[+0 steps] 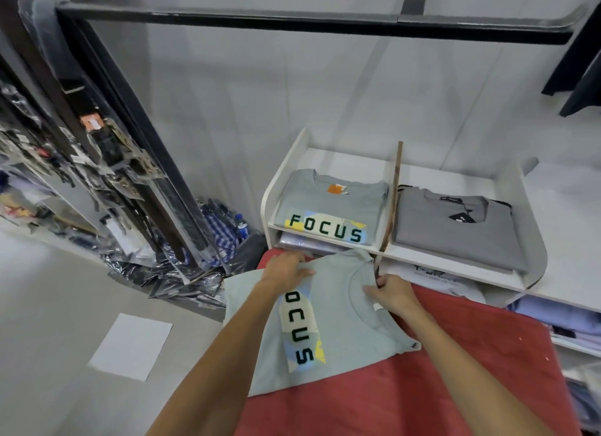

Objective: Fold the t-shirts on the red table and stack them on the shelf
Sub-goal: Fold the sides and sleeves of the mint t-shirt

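A pale grey-green t-shirt (344,331) with a "FOCUS" print lies on the red table (455,387), its left part hanging over the table's left edge. My left hand (286,270) pinches the shirt's far edge near the shelf. My right hand (393,292) grips the cloth at the collar. On the white shelf (455,263) behind the table, a folded "FOCUS" t-shirt (328,208) lies in the left compartment and a folded grey t-shirt (452,231) in the right one.
A wooden stick (393,195) leans at the shelf's divider. More folded clothes fill the lower shelf levels at the right (559,315). Packaged garments (182,266) pile on the floor at the left, below a dark hanging rack (107,117). A white sheet (130,346) lies on the floor.
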